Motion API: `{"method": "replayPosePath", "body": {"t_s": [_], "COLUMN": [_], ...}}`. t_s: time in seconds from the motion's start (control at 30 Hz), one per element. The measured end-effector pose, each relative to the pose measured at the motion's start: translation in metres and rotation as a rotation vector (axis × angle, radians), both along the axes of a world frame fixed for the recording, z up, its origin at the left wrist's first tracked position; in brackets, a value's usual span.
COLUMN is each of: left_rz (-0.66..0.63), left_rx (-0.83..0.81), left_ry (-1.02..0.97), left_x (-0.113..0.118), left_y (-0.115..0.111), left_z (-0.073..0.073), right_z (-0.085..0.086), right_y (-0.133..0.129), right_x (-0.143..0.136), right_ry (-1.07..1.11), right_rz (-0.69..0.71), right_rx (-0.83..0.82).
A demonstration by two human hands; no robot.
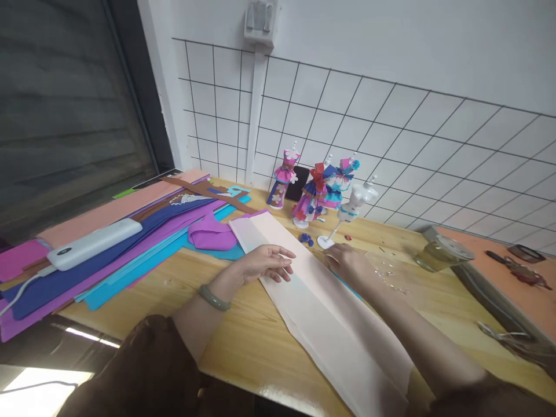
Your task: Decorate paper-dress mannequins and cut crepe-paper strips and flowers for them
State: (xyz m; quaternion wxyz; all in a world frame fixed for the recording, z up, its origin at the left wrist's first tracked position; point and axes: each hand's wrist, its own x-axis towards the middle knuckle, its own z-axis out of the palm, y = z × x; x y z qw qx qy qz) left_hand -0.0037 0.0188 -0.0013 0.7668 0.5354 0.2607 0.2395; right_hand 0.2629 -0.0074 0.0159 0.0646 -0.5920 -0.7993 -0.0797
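Observation:
A long sheet of pale pink paper (pixel 304 295) lies across the wooden table between my arms. Over its left edge hovers my left hand (pixel 270 263), fingers apart and holding nothing. My right hand (pixel 343 259) is beyond the paper's right edge, low near the base of a bare white mini mannequin (pixel 358 200); its fingertips are hidden, so what it touches is unclear. Behind stand small mannequins in paper dresses, one pink and brown (pixel 284 174), one red and purple (pixel 313 194), one blue and white (pixel 341 182). A dark blue paper piece (pixel 306 238) lies near them.
Stacked coloured paper (pixel 160 231) covers the left side, with a white power bank (pixel 95 243) on top. A purple paper piece (pixel 212 233) lies beside it. At right are a glass jar (pixel 443 253) and an orange surface (pixel 490 260). A dark phone (pixel 297 183) leans behind the mannequins.

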Motion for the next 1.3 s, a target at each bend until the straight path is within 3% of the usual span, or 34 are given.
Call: {"method": "replayPosePath", "body": {"t_s": [0.2, 0.33, 0.47, 0.67, 0.8, 0.87, 1.1, 1.3], "left_rz": [0.157, 0.251, 0.246, 0.257, 0.306, 0.324, 0.292, 0.313], "left_rx": [-0.003, -0.002, -0.004, -0.003, 0.004, 0.007, -0.015, -0.018], "left_ry": [0.026, 0.021, 0.023, 0.016, -0.024, -0.069, -0.181, -0.123], "left_x": [0.0, 0.003, 0.006, 0.008, 0.011, 0.013, 0.014, 0.014], "left_y": [0.006, 0.007, 0.007, 0.007, 0.003, 0.0, -0.005, -0.003], "left_z": [-0.008, -0.009, -0.01, -0.012, -0.009, -0.005, 0.0, -0.004], "right_z": [-0.02, -0.03, -0.036, -0.021, -0.003, 0.003, 0.0, -0.011], "right_y": [0.065, 0.079, 0.083, 0.067, 0.038, 0.023, -0.001, -0.001], "right_x": [-0.025, -0.026, -0.024, -0.027, -0.046, -0.058, -0.082, -0.089], "right_ry": [0.074, 0.141, 0.257, 0.59, 1.391, 1.625, 1.734, 1.669], "right_rz": [0.011, 0.017, -0.019, -0.065, 0.054, 0.105, 0.175, 0.176], "right_rx": [-0.044, -0.09, -0.11, -0.112, -0.337, -0.446, -0.577, -0.538]}}
